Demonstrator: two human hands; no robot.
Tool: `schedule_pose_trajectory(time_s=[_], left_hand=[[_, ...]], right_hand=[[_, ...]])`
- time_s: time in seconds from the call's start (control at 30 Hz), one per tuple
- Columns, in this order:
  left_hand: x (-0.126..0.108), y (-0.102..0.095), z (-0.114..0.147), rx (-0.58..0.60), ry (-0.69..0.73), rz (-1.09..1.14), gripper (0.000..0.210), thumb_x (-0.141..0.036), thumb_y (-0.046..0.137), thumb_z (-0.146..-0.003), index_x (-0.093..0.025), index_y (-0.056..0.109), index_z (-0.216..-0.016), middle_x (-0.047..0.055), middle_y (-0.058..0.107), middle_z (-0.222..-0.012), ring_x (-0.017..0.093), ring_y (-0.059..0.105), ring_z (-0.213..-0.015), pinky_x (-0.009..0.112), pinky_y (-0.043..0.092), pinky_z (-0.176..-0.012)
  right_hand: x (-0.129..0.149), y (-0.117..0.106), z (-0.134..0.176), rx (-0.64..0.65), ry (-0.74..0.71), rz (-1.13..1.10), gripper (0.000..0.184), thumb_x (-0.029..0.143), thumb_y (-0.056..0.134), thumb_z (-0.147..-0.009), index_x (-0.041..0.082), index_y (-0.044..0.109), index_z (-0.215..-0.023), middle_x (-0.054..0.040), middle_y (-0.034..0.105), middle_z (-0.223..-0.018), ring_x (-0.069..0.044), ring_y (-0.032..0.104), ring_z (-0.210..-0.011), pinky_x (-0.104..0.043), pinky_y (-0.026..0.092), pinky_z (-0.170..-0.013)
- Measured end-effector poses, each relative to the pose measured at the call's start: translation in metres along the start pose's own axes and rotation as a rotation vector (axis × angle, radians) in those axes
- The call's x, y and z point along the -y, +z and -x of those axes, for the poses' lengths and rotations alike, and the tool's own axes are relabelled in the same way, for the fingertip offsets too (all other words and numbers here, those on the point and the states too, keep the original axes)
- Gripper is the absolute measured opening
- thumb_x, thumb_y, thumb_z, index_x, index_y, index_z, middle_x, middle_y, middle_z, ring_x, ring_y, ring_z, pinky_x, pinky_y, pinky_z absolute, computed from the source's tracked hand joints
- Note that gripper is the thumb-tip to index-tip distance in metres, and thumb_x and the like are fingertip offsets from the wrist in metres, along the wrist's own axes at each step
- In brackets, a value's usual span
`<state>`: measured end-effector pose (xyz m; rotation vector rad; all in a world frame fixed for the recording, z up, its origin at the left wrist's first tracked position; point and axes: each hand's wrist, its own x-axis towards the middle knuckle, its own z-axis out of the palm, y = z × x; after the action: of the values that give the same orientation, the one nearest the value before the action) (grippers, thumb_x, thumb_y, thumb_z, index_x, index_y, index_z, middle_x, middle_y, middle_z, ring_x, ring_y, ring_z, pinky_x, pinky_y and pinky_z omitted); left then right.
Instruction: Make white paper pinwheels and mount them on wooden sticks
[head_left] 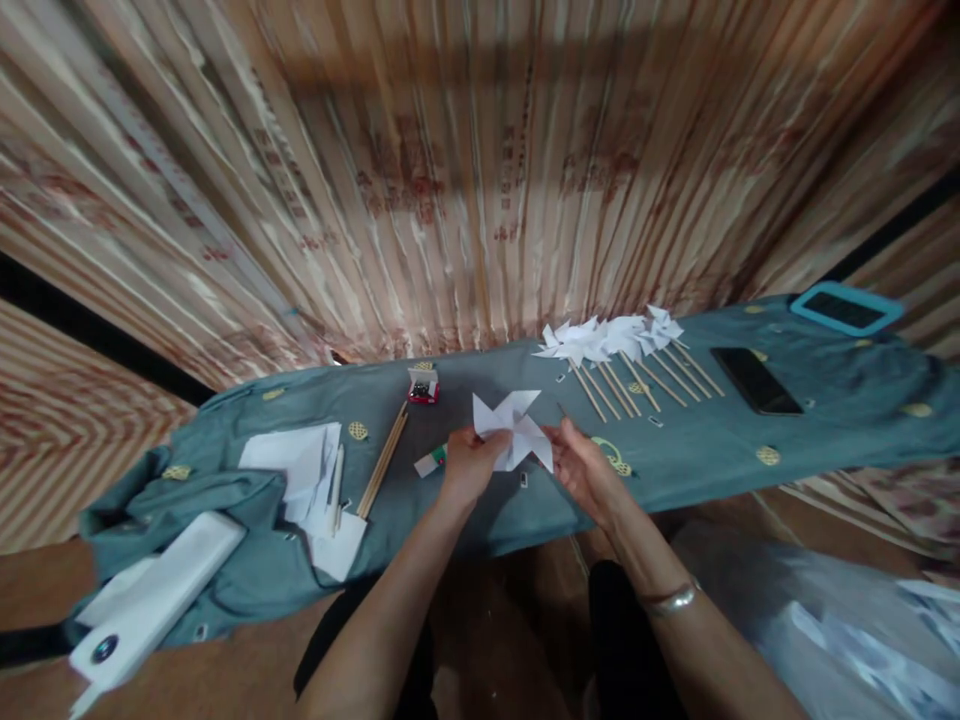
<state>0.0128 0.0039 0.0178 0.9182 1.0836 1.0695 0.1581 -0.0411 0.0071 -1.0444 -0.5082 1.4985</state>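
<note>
A white paper pinwheel [517,425] is pinched in my left hand [472,465], its thumb lying over the folded centre. Close by on the pinwheel's right, my right hand [585,465] has its thumb and fingers drawn together. A thin dark pin-like piece [561,409] sticks up at the right thumb tip; it is too small to make out well. Whether the right fingertips touch the paper blade, I cannot tell. Under the left hand lies a small green-and-white item [431,460], partly covered.
Finished pinwheels on sticks [615,340] lie in a row at the back right, beside a black phone [756,380] and a blue-framed tablet [847,307]. To the left are loose sticks [384,465], a small red box [424,387], paper sheets [292,455] and a white device [161,600].
</note>
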Motion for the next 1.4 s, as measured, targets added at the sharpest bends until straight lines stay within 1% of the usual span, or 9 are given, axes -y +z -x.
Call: schedule_pose_trajectory(time_s=[0.1,0.17,0.33,0.57,0.63,0.87,1.0,1.23,1.4], left_hand=[[0.009,-0.003,-0.006,0.027,0.000,-0.078,0.016,-0.027,0.073,-0.054,-0.013,0.071,-0.061,0.002,0.067,-0.057,0.014,0.057,-0.054,0.026,0.042,-0.056],[0.015,-0.005,-0.007,0.046,-0.037,-0.081,0.015,-0.026,0.073,-0.054,-0.013,0.071,-0.062,0.003,0.068,-0.059,0.015,0.058,-0.055,0.026,0.043,-0.057],[0.022,-0.007,-0.006,0.071,-0.088,-0.077,0.015,-0.027,0.074,-0.054,-0.014,0.071,-0.061,0.003,0.068,-0.059,0.016,0.058,-0.055,0.026,0.043,-0.057],[0.019,-0.011,-0.004,0.126,-0.124,-0.088,0.019,-0.029,0.075,-0.054,-0.014,0.072,-0.066,0.004,0.069,-0.063,0.016,0.058,-0.056,0.026,0.043,-0.058],[0.019,-0.014,-0.003,0.124,-0.135,-0.083,0.018,-0.028,0.076,-0.054,-0.015,0.072,-0.066,0.003,0.070,-0.064,0.016,0.058,-0.057,0.026,0.044,-0.058],[0.015,-0.020,0.003,0.150,-0.173,-0.034,0.019,-0.029,0.077,-0.055,-0.015,0.073,-0.067,0.003,0.070,-0.064,0.015,0.058,-0.057,0.026,0.044,-0.060],[0.011,-0.021,0.007,0.146,-0.199,-0.016,0.021,-0.030,0.078,-0.054,-0.014,0.073,-0.067,0.005,0.070,-0.066,0.015,0.057,-0.057,0.026,0.043,-0.060],[0.014,-0.027,0.006,0.103,-0.180,0.004,0.025,-0.030,0.080,-0.049,-0.013,0.072,-0.066,0.005,0.071,-0.066,0.016,0.058,-0.058,0.027,0.045,-0.061],[0.011,-0.030,0.008,0.097,-0.165,0.011,0.023,-0.029,0.080,-0.050,-0.014,0.073,-0.067,0.005,0.072,-0.067,0.017,0.059,-0.059,0.028,0.045,-0.062]], right_hand=[[0.001,-0.002,0.000,0.000,0.012,0.039,0.039,0.053,0.080,-0.061,0.018,0.074,-0.077,-0.0062,0.075,-0.074,-0.017,0.067,-0.066,-0.027,0.052,-0.062],[0.001,-0.003,0.000,0.002,0.012,0.063,0.037,0.050,0.082,-0.059,0.018,0.076,-0.075,-0.0050,0.074,-0.070,-0.015,0.066,-0.061,-0.026,0.051,-0.060],[0.000,-0.007,0.000,0.017,0.033,0.091,0.026,0.043,0.083,-0.061,0.020,0.077,-0.073,-0.0032,0.074,-0.069,-0.013,0.065,-0.060,-0.022,0.052,-0.059],[-0.005,-0.010,-0.002,0.001,0.080,0.099,0.027,0.040,0.085,-0.057,0.019,0.078,-0.073,-0.0022,0.074,-0.067,-0.011,0.065,-0.057,-0.021,0.053,-0.058],[-0.005,-0.009,-0.002,-0.011,0.102,0.086,0.027,0.039,0.086,-0.056,0.019,0.078,-0.072,-0.0020,0.074,-0.066,-0.010,0.065,-0.055,-0.020,0.053,-0.056],[-0.003,-0.001,-0.001,0.005,0.136,0.069,0.026,0.038,0.087,-0.055,0.020,0.078,-0.071,-0.0012,0.074,-0.063,-0.009,0.067,-0.057,-0.016,0.054,-0.058],[-0.003,0.003,0.000,0.007,0.127,0.068,0.024,0.036,0.087,-0.056,0.019,0.077,-0.071,-0.0015,0.074,-0.063,-0.011,0.068,-0.058,-0.018,0.055,-0.059],[-0.006,0.008,-0.002,-0.008,0.128,0.062,0.028,0.037,0.089,-0.050,0.020,0.077,-0.068,-0.0002,0.073,-0.062,-0.010,0.066,-0.055,-0.019,0.054,-0.057],[-0.012,0.007,-0.007,0.003,0.126,0.088,0.027,0.039,0.088,-0.052,0.020,0.076,-0.067,-0.0003,0.074,-0.065,-0.009,0.064,-0.056,-0.019,0.052,-0.058]])
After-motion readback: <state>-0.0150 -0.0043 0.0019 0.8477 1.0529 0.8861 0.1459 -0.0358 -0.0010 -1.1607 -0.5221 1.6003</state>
